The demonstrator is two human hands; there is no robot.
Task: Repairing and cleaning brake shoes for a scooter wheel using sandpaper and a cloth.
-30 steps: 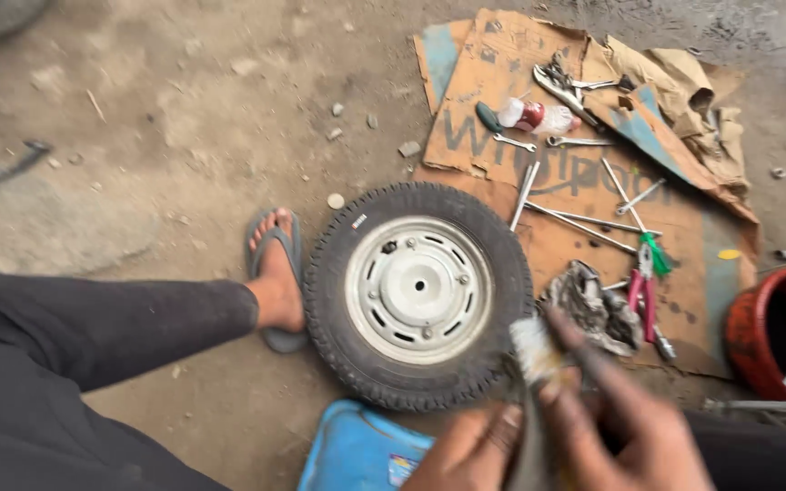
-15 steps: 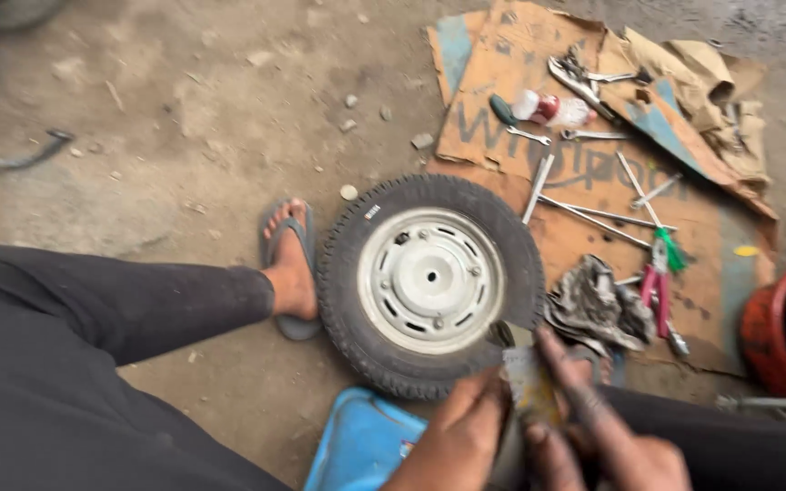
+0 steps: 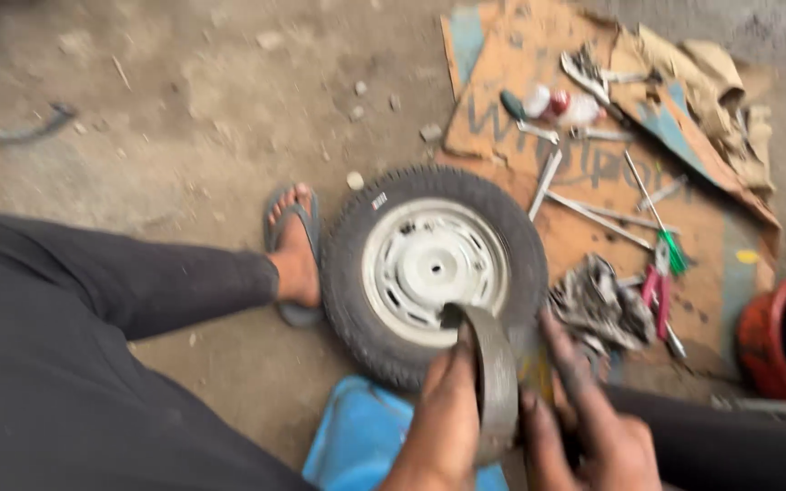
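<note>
A small black tyre [image 3: 347, 273] on a white steel rim [image 3: 434, 268] lies flat on the dirt floor in front of me. At the bottom of the view both my hands hold a curved grey metal piece [image 3: 495, 382], shaped like a brake shoe, upright over the tyre's near edge. My left hand [image 3: 438, 418] grips its left side. My right hand [image 3: 584, 418], dark with grease, holds its right side with fingers spread along it. The frame is blurred.
My left leg in black trousers and a foot in a flip-flop [image 3: 293, 255] lie left of the tyre. A cardboard sheet [image 3: 584, 164] carries spanners, screwdrivers, pliers [image 3: 661, 282] and a dirty rag [image 3: 602, 305]. A red tub [image 3: 780, 336] stands right, a blue stool [image 3: 366, 441] below.
The curved grey piece now stands higher between my hands, over the tyre's near edge. The view has shifted a little left and the hands have moved up toward the wheel.
</note>
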